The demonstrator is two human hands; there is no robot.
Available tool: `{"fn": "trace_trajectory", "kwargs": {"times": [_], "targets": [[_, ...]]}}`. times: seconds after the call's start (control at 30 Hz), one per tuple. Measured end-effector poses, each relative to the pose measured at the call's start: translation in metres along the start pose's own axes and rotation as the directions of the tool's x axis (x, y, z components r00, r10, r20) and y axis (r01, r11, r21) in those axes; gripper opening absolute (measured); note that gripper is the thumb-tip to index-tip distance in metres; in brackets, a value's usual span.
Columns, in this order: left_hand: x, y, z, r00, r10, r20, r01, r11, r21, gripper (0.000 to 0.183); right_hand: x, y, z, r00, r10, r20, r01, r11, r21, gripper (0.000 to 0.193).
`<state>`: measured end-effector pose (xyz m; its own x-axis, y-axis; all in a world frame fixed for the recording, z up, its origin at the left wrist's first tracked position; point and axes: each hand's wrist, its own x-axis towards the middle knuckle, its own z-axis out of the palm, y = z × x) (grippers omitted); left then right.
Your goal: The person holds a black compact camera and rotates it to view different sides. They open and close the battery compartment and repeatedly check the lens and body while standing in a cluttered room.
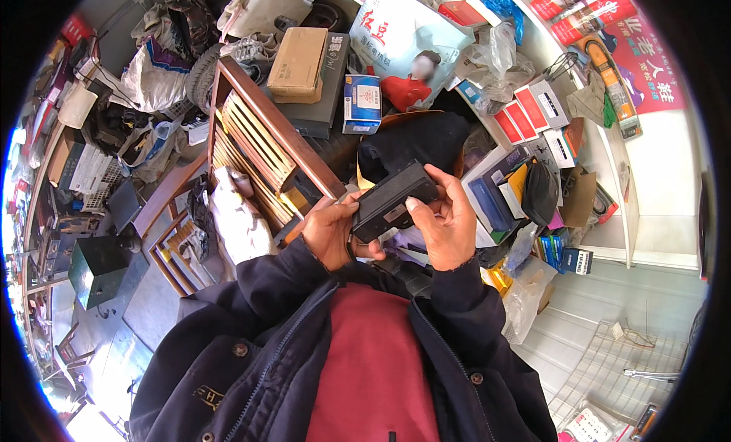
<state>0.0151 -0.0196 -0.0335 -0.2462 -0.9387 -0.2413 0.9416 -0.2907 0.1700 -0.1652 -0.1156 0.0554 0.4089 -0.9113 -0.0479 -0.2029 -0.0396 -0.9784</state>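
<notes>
Both my hands hold a black oblong object [394, 201] in front of my chest, tilted up to the right. It looks like a small box or device, with a small lighter patch near its lower edge; its exact kind I cannot make out. My left hand [329, 235] grips its left end, thumb on top and fingers curled below. My right hand [451, 227] holds the right end, with the thumb on the near face and the forefinger along the far edge. Just beyond it, a black cloth-like item [417, 141] sits in a cardboard box.
Left of my hands leans a wooden slatted chair [278, 134]. Ahead are a brown carton [298, 65], a blue-and-white box [362, 103] and a large printed bag [403, 38]. To the right, stacked wallets and boxes [506, 194] crowd a white shelf. A dark green box [99, 271] stands far left.
</notes>
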Motion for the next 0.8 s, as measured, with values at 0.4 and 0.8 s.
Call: {"fn": "trace_trajectory", "kwargs": {"times": [0.4,0.8], "targets": [[-0.001,0.000,0.001,1.000,0.020,0.018,-0.021,0.999,0.045,0.045,0.005,-0.006,-0.004,0.996,0.054,0.070,-0.057,0.997,0.055,0.054],[-0.009,0.004,0.017,0.983,0.186,0.010,-0.182,0.946,0.270,0.055,0.009,-0.003,-0.009,0.997,-0.023,0.071,0.009,0.983,0.185,0.053]]}}
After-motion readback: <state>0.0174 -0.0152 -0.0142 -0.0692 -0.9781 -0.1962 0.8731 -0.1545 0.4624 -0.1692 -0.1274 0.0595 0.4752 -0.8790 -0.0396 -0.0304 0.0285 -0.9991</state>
